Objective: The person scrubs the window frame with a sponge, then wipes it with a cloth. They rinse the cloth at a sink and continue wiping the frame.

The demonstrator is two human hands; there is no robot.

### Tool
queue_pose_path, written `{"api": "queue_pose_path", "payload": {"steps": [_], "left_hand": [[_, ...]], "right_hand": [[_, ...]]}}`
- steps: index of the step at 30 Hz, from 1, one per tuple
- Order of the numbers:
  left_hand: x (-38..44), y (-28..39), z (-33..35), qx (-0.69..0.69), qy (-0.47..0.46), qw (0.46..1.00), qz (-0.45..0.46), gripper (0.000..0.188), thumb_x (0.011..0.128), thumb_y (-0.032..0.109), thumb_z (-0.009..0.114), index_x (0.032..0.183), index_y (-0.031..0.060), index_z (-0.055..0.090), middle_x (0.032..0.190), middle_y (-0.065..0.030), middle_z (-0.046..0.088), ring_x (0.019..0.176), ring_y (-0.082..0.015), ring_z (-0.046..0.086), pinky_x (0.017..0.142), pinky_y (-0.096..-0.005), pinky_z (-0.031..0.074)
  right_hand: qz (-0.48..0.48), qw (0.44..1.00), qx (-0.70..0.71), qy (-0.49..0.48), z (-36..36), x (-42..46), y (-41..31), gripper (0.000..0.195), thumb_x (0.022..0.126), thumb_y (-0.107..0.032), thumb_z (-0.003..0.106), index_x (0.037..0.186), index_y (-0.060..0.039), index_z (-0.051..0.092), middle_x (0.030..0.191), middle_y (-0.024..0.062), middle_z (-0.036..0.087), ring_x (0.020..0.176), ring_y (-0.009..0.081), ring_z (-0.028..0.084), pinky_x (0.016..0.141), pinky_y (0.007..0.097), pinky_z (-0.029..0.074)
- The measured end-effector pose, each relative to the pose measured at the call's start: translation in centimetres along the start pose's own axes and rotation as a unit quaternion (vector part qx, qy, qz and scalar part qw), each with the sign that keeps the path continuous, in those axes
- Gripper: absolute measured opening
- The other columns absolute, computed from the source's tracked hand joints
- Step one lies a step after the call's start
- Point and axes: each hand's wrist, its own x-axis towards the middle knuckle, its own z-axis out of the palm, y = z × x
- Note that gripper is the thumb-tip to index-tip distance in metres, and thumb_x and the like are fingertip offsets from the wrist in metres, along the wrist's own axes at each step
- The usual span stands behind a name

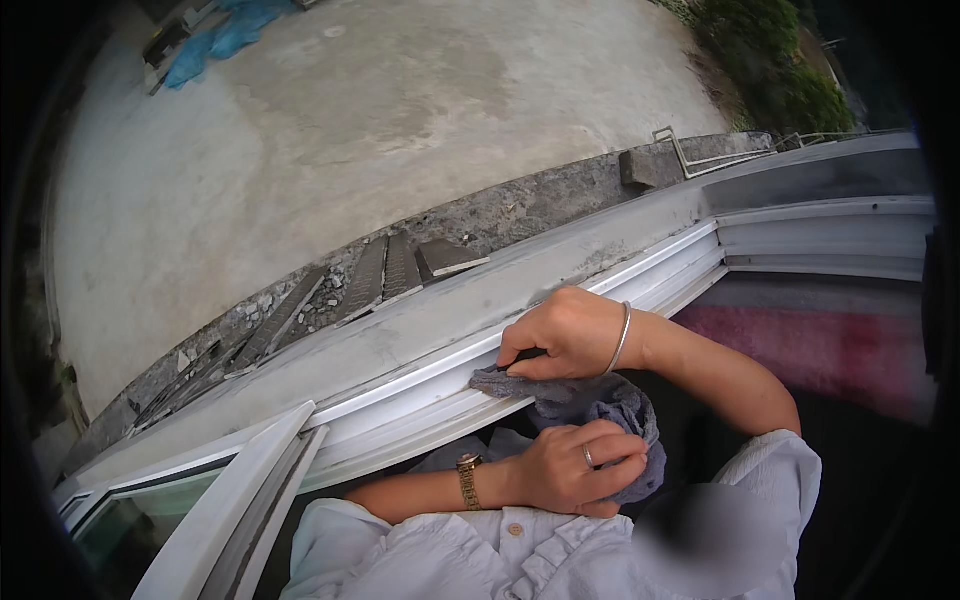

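Note:
A bunched grey cloth [555,391] stretches between my two hands at a white window frame. My right hand [566,337], with a silver bangle at the wrist, pinches one end of the cloth down into the white sill track [405,409]. Lower and closer to my body, my left hand [574,465] grips the crumpled bulk of the cloth. It wears a ring, and a gold-coloured watch [469,480] circles the wrist. Part of the cloth hangs inside the sill, below the track.
A sliding window sash [232,510] with glass stands at the left. Outside runs a concrete ledge [450,300], with broken slabs [379,274] and rubble beyond it. Farther off lie a concrete yard [360,135] and blue sheeting [217,45]. Reddish fabric [817,345] is inside at the right.

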Motion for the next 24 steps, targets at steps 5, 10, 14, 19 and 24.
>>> {"api": "queue_pose_path", "payload": {"steps": [5, 10, 14, 19, 24], "left_hand": [[-0.9, 0.1, -1.0, 0.034, -0.025, 0.999, -0.001, 0.047, 0.072, 0.032, 0.078, 0.106, 0.0028, 0.067, 0.112, -0.0107, 0.067, 0.084, -0.0259, 0.067, 0.061, -0.0308, 0.057], [-1.4, 0.7, -2.0, 0.054, -0.033, 0.998, -0.019, 0.041, 0.066, 0.017, 0.075, 0.103, 0.0019, 0.068, 0.108, -0.0108, 0.069, 0.081, -0.0266, 0.067, 0.063, -0.0314, 0.057], [-1.0, 1.5, -1.5, 0.037, -0.068, 0.997, -0.001, 0.039, 0.067, 0.017, 0.074, 0.103, 0.0022, 0.068, 0.108, -0.0111, 0.069, 0.081, -0.0268, 0.067, 0.064, -0.0322, 0.057], [-1.7, 1.9, -1.1, 0.021, -0.114, 0.993, 0.005, 0.039, 0.068, 0.018, 0.072, 0.104, 0.0025, 0.068, 0.108, -0.0114, 0.069, 0.081, -0.0275, 0.067, 0.066, -0.0335, 0.057], [-2.4, 2.6, -0.3, 0.008, -0.163, 0.987, -0.001, 0.039, 0.069, 0.017, 0.071, 0.104, 0.0011, 0.066, 0.106, -0.0124, 0.069, 0.084, -0.0297, 0.068, 0.071, -0.036, 0.056]], "right_hand": [[0.03, 0.999, 0.012, 0.034, -0.5, -3.1, -1.4, 0.017, 0.082, -0.018, 0.071, 0.096, -0.0089, 0.071, 0.077, 0.012, 0.07, 0.071, 0.0326, 0.067, 0.066, 0.0396, 0.053], [0.142, 0.962, -0.086, 0.218, -6.1, -12.3, 2.2, 0.019, 0.084, -0.023, 0.075, 0.099, -0.0106, 0.072, 0.087, 0.008, 0.07, 0.085, 0.0268, 0.066, 0.074, 0.0356, 0.051], [0.109, 0.949, -0.131, 0.267, -4.1, -15.0, 7.7, 0.015, 0.081, -0.016, 0.078, 0.094, -0.0103, 0.072, 0.091, 0.0049, 0.07, 0.092, 0.0244, 0.063, 0.085, 0.036, 0.048], [0.062, 0.906, -0.093, 0.409, -1.0, -14.9, 8.6, 0.013, 0.08, -0.01, 0.077, 0.092, -0.0092, 0.072, 0.096, 0.0033, 0.072, 0.098, 0.0234, 0.063, 0.092, 0.037, 0.048], [0.047, 0.731, -0.033, 0.68, 3.5, -17.2, 5.7, 0.012, 0.09, -0.007, 0.069, 0.101, -0.0038, 0.071, 0.096, 0.0056, 0.072, 0.106, 0.0196, 0.065, 0.093, 0.032, 0.05]]}}
